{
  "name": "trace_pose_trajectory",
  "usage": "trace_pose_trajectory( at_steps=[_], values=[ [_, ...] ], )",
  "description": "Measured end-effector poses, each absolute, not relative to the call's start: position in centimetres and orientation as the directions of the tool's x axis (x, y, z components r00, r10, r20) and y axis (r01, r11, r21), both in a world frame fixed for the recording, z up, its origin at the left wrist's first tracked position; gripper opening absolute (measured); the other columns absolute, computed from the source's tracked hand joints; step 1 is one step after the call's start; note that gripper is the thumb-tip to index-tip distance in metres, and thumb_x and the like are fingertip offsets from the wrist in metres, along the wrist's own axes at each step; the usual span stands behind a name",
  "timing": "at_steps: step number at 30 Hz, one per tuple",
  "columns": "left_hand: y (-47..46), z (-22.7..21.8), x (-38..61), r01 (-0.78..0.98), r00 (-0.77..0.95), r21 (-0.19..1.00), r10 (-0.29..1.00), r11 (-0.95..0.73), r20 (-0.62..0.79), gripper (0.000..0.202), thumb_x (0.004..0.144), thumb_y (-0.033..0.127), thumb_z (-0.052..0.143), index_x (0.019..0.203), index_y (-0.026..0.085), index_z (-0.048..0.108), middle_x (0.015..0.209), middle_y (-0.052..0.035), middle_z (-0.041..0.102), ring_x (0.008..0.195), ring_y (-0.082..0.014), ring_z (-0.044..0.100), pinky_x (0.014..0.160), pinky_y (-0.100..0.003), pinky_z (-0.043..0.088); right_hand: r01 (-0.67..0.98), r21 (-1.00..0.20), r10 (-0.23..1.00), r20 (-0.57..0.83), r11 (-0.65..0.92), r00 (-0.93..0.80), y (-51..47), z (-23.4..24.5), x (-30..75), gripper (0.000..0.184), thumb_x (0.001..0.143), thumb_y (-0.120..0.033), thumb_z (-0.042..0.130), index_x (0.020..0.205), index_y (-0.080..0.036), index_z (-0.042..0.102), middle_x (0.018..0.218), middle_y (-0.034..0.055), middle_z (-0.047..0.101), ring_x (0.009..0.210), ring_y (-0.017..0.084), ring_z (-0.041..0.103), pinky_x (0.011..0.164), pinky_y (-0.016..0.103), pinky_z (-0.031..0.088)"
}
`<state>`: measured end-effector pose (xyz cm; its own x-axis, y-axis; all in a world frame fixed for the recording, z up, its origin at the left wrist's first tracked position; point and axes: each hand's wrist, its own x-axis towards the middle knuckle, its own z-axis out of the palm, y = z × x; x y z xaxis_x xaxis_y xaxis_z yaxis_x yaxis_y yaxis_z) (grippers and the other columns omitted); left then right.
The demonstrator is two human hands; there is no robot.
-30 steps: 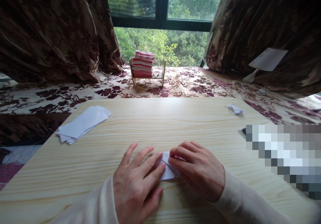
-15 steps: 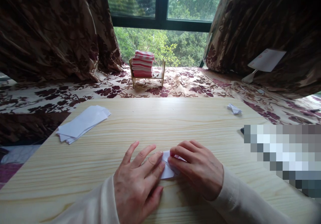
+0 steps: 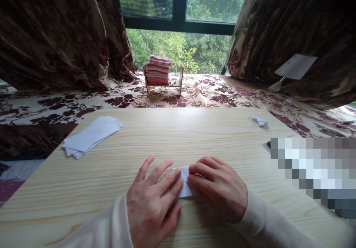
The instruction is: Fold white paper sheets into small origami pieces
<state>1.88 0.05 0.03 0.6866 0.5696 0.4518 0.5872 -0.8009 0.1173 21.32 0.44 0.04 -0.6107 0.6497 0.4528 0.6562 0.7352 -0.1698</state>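
Observation:
A small piece of folded white paper [image 3: 187, 191] lies on the table between my two hands, partly covered by them. My left hand [image 3: 155, 199] rests palm down with its fingers spread, the index and middle fingertips on the paper's left part. On the right side of the paper, my right hand [image 3: 219, 188] has its fingers curled together and closed on the edge. Its thumb and the paper under it are hidden.
On the pale wooden table [image 3: 178, 129] lie a stack of white paper strips [image 3: 93, 135] at the left and a small folded paper piece [image 3: 260, 120] at the far right. Beyond are a little wooden rack [image 3: 164, 85] with folded striped cloths [image 3: 158, 70] and a white lamp [image 3: 296, 66]. A blurred-out object covers the right edge.
My left fingertips have shifted very slightly left on the paper. My right hand stays closed at the paper's right side, almost unmoved.

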Motion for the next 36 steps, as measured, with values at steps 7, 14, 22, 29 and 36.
trace_pose_trajectory(
  at_steps=[7, 14, 22, 29, 36],
  values=[
    [0.0, 0.1, 1.9, 0.593, 0.674, 0.132, 0.579, -0.794, 0.458, 0.030, 0.076, 0.025, 0.048, 0.103, 0.020, 0.059, 0.107, -0.0044, 0.060, 0.111, -0.0238, 0.044, 0.103, -0.050, 0.016, 0.654, -0.151, 0.648, 0.415, 0.741, -0.639, 0.4, 0.1, 21.3, 0.017, 0.084, -0.017, 0.043, 0.078, -0.017, 0.060, 0.078, 0.0041, 0.058, 0.072, 0.015, 0.045, 0.063, 0.028, 0.034],
    [0.0, 0.1, 1.8, 0.572, 0.686, 0.141, 0.565, -0.808, 0.458, 0.029, 0.076, 0.025, 0.048, 0.103, 0.022, 0.059, 0.107, -0.0038, 0.060, 0.109, -0.0236, 0.046, 0.102, -0.051, 0.016, 0.666, -0.159, 0.665, 0.397, 0.729, -0.633, -0.4, 0.2, 21.6, 0.018, 0.083, -0.017, 0.042, 0.083, -0.017, 0.060, 0.083, 0.0057, 0.058, 0.075, 0.014, 0.047, 0.065, 0.028, 0.037],
    [-0.2, -0.3, 1.6, 0.547, 0.680, 0.160, 0.547, -0.822, 0.488, 0.029, 0.078, 0.029, 0.045, 0.101, 0.019, 0.060, 0.108, -0.0055, 0.060, 0.108, -0.0222, 0.047, 0.102, -0.048, 0.018, 0.680, -0.313, 0.741, 0.403, 0.663, -0.537, -1.2, 0.2, 21.1, 0.031, 0.081, -0.010, 0.035, 0.109, -0.013, 0.048, 0.090, 0.0094, 0.056, 0.078, 0.017, 0.047, 0.068, 0.030, 0.042],
    [-0.2, -0.3, 1.4, 0.543, 0.684, 0.147, 0.537, -0.827, 0.494, 0.030, 0.077, 0.031, 0.046, 0.101, 0.020, 0.060, 0.108, -0.0059, 0.060, 0.107, -0.0226, 0.048, 0.101, -0.048, 0.019, 0.828, -0.175, 0.834, 0.275, 0.533, -0.478, -0.7, 0.3, 19.1, 0.017, 0.073, -0.007, 0.045, 0.079, -0.015, 0.059, 0.078, 0.0070, 0.051, 0.072, 0.016, 0.043, 0.064, 0.027, 0.039],
    [-0.3, -0.4, 1.2, 0.535, 0.710, 0.149, 0.538, -0.832, 0.455, 0.031, 0.076, 0.030, 0.045, 0.101, 0.019, 0.059, 0.109, -0.0059, 0.059, 0.105, -0.0237, 0.048, 0.099, -0.050, 0.019, 0.912, 0.040, 0.872, 0.276, 0.409, -0.404, -1.7, 0.4, 19.2, 0.015, 0.075, -0.006, 0.049, 0.069, -0.013, 0.061, 0.073, 0.0080, 0.055, 0.070, 0.018, 0.045, 0.061, 0.027, 0.039]
  ],
)
